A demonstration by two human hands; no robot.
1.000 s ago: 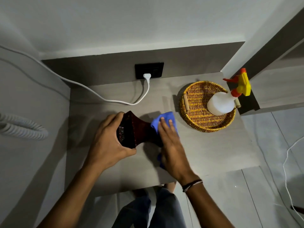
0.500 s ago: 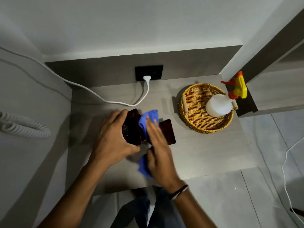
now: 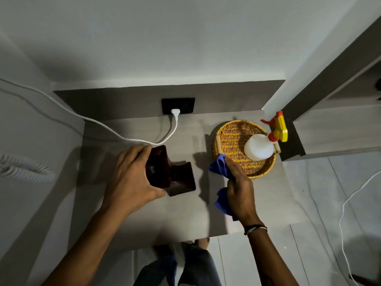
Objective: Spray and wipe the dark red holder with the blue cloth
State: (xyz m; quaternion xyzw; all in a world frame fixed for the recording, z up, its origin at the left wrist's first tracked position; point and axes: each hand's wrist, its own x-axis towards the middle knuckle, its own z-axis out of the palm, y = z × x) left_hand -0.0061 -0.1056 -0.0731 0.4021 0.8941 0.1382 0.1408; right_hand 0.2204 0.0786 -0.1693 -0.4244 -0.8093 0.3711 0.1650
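The dark red holder (image 3: 175, 174) lies tipped on the grey desk (image 3: 181, 215), its square base pointing right. My left hand (image 3: 132, 178) grips its wide top end from the left. My right hand (image 3: 239, 188) holds the bunched blue cloth (image 3: 219, 168) to the right of the holder, apart from it, just at the front left rim of the wicker basket (image 3: 231, 131). More of the cloth hangs out below my palm. The white spray bottle (image 3: 258, 146) with its yellow and red trigger head stands in the basket.
A black wall socket (image 3: 178, 105) with a white plug and cable (image 3: 123, 137) sits behind the desk. A coiled white cord (image 3: 22, 168) hangs at the left. A wall corner and dark panel stand right of the basket. My legs show below the desk edge.
My right hand has pulled the blue cloth off the holder and moved right toward the basket. The holder's base is now uncovered. My left hand keeps its grip.
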